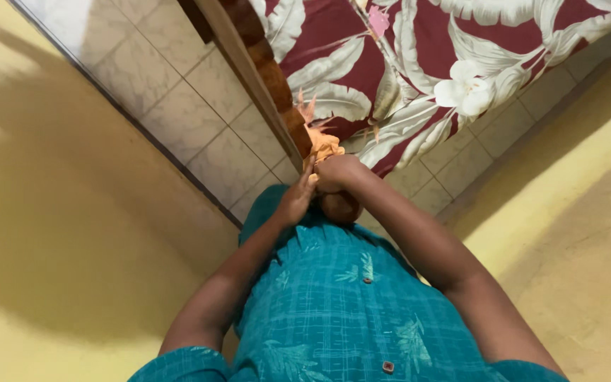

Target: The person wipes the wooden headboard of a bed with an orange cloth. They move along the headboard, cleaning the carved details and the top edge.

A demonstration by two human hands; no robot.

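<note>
As the head camera looks straight down a teal patterned shirt, a person presses an orange cloth against the edge of a wooden bed frame. The right hand is closed in a fist around the bunched cloth, which sticks out above the knuckles and touches the lower end of the polished rail. The left hand sits just beside it, fingers partly curled and touching the right wrist or the cloth's underside; whether it grips anything cannot be told from this angle. A red bedsheet with pale leaf and flower print covers the mattress to the right of the rail. Pale marbled floor tiles run between the bed and the yellow walls on either side. By the look of it, the step in hand is wiping or dusting the frame's rail, with the cloth at the near end. Carrying on along the wood would seem to call for keeping the fist tight on the cloth and pressing it flat to the rail.
</note>
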